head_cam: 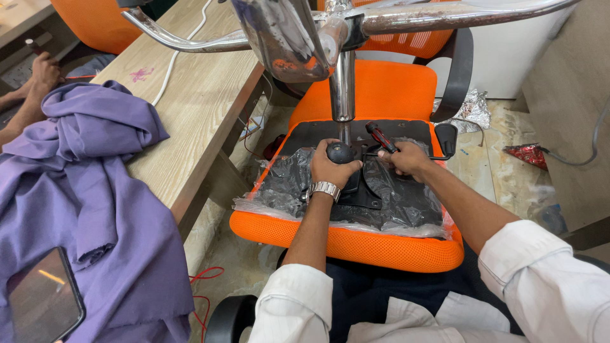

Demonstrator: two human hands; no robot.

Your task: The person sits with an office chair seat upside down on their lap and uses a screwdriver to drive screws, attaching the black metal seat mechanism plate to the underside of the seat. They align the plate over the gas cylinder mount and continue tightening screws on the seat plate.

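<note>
An orange mesh office chair seat lies upside down in front of me, its black underside covered in crinkled clear plastic wrap. A chrome gas-lift column rises from the black metal mechanism plate to a chrome star base overhead. My left hand, with a metal wristwatch, is closed around a black round knob at the column's foot. My right hand grips a screwdriver with a red and black handle, its tip hidden in the mechanism.
A wooden table stands to the left with a purple cloth, a phone and a white cable. Another person's hand rests at far left. A second orange chair stands behind; foil scraps lie on the floor.
</note>
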